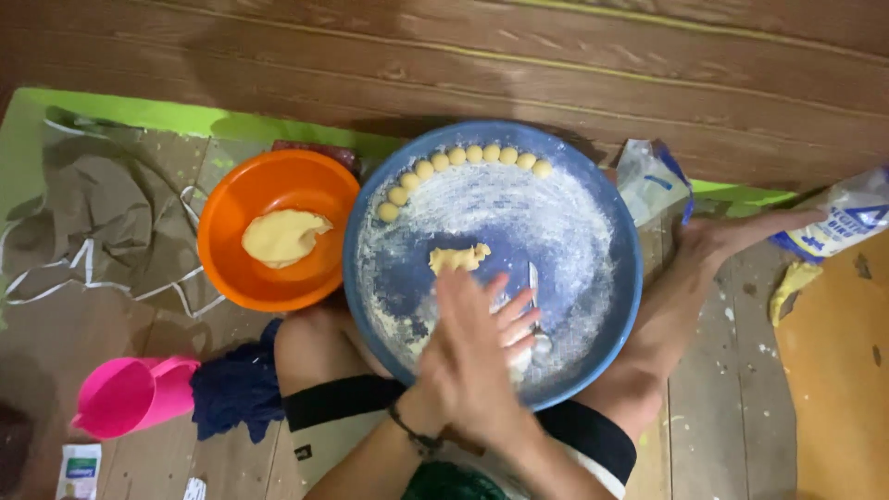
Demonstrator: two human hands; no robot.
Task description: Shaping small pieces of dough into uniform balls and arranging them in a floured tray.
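Over the floured blue tray (607, 278), both hands (477, 356) press flat together (grip contents hidden).

A home floor used for food preparation is shown: worn wooden floor boards (713, 407), a wood-panelled wall (556, 65), a floured blue tray (607, 222) resting on crossed legs, an orange bowl (231, 213) of dough set beside it.

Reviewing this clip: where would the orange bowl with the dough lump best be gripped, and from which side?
Probably the orange bowl by its bare left rim, from the left: its right rim sits against the blue tray, and the dough lies in the middle.
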